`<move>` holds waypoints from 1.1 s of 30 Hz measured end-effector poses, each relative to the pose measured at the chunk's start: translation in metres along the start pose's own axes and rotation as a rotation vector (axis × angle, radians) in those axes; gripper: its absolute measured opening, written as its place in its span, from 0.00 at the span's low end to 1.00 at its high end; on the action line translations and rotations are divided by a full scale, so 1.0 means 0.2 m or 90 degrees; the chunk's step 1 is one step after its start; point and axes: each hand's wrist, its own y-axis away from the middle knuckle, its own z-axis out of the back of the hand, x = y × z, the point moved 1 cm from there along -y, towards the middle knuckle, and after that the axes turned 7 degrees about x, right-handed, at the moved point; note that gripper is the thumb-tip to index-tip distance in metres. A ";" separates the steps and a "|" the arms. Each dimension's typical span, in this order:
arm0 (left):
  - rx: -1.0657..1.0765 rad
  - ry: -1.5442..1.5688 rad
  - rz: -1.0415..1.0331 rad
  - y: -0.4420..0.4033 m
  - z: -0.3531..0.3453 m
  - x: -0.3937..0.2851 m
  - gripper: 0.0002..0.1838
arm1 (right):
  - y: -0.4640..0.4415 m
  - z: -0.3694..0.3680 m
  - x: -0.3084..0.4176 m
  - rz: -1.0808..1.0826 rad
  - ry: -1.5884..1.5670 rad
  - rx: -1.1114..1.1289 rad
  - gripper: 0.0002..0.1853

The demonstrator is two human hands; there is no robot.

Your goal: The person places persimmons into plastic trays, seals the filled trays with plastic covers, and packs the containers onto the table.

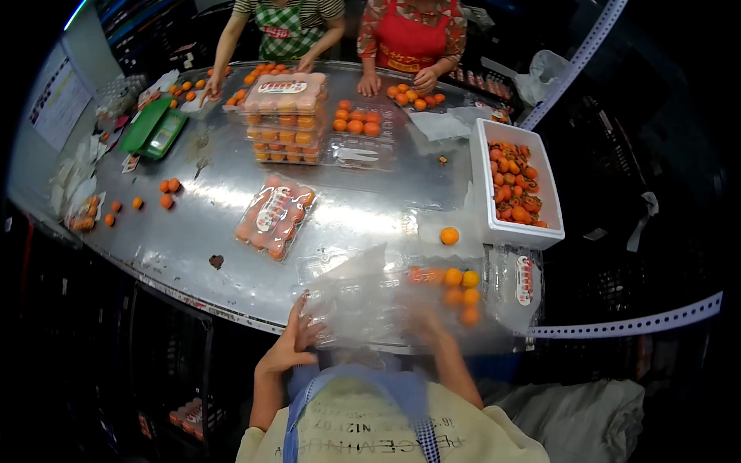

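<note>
My left hand [292, 339] is at the left edge of a clear plastic clamshell box [351, 297], its thumb spread away from the fingers. The fingers appear to touch the plastic. My right hand [426, 322] is smeared by motion over the right side of the plastic, so its fingers cannot be made out. Just beyond it lie several orange fruits [461, 295] that look like persimmons, some of them blurred. A single orange fruit [449, 236] rests on a white sheet further back.
A white foam box [480, 185] of fruit stands at right, with a labelled clear lid [525, 279] below it. Filled clamshells [275, 216] and a stack [284, 127] occupy the middle. A green scale [154, 130] sits far left. Two people in aprons [413, 38] handle fruit across the metal table [224, 197].
</note>
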 end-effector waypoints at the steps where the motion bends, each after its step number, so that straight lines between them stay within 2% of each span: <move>1: -0.081 -0.066 0.051 -0.02 -0.05 0.04 0.49 | 0.01 0.01 0.00 -0.015 0.008 -0.021 0.23; 2: -0.159 -0.130 0.102 -0.03 -0.08 0.07 0.48 | 0.03 0.02 0.01 -0.026 0.016 -0.044 0.23; 3: -0.200 -0.167 0.112 -0.03 -0.03 0.18 0.41 | 0.06 0.02 0.03 -0.035 0.026 -0.067 0.22; 6: -0.326 -0.226 0.091 -0.08 -0.14 0.22 0.36 | 0.14 0.03 0.13 -0.011 0.068 0.034 0.20; 9: -0.412 -0.534 -0.122 -0.11 -0.19 0.27 0.35 | 0.19 0.06 0.15 0.071 0.044 0.061 0.19; 12: -0.484 -0.435 -0.095 -0.12 -0.26 0.27 0.35 | 0.22 0.11 0.19 0.126 0.067 0.165 0.21; 15: -0.443 -0.826 -0.087 -0.12 -0.27 0.27 0.35 | 0.25 0.10 0.23 0.167 0.141 0.158 0.20; 18: -0.505 -0.473 -0.156 -0.17 -0.23 0.34 0.37 | 0.23 0.14 0.26 0.117 0.234 0.126 0.18; 20: -0.491 -0.169 -0.136 -0.22 -0.33 0.27 0.39 | 0.19 0.23 0.21 0.112 0.290 0.171 0.16; 22: -0.323 0.022 -0.032 -0.17 -0.23 0.33 0.40 | 0.23 0.15 0.27 0.132 0.357 0.126 0.17; 24: -0.299 0.019 0.020 -0.16 -0.21 0.35 0.38 | 0.24 0.24 0.39 0.212 0.293 0.140 0.19; 26: -0.295 0.036 0.053 -0.15 -0.18 0.37 0.36 | 0.35 0.39 0.60 0.380 0.403 -0.159 0.22; 27: -0.274 0.050 0.047 -0.15 -0.17 0.37 0.36 | 0.42 0.47 0.72 0.413 0.558 -0.403 0.21; 28: -0.295 0.050 0.040 -0.16 -0.18 0.37 0.36 | 0.46 0.61 0.81 0.586 0.762 -0.588 0.20; 30: -0.341 0.052 0.021 -0.18 -0.20 0.37 0.35 | 0.62 0.77 0.91 0.503 0.968 -0.865 0.24; 32: -0.344 0.038 0.038 -0.19 -0.22 0.38 0.35 | 0.67 0.91 0.90 0.226 0.855 -0.855 0.32; 33: -0.347 0.031 0.045 -0.20 -0.23 0.38 0.35 | 0.67 1.00 0.89 0.144 0.792 -0.805 0.35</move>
